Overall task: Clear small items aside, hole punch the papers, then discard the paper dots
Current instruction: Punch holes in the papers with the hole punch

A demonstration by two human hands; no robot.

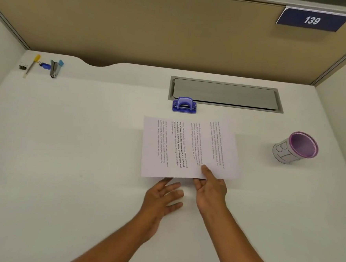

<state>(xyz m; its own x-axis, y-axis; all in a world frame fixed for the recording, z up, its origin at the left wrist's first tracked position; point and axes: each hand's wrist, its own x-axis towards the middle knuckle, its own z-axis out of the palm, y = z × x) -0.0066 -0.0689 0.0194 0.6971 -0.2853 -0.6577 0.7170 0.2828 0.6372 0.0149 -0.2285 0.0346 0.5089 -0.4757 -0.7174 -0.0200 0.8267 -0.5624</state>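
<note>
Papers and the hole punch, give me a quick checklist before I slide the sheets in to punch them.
1. Small items moved aside: ok; the clip, pen and stapler sit at the desk's far left corner.
2. Hole punch within reach: ok; it stands just beyond the papers, apart from them.
3. Papers held: ok; right hand pinches the near edge, thumb on top.
4. Left hand ready: ok; open, empty, below the near edge.
5. Sheets squared up: cannot tell.
6. Cup for the dots nearby: ok; it lies tipped at right.
</note>
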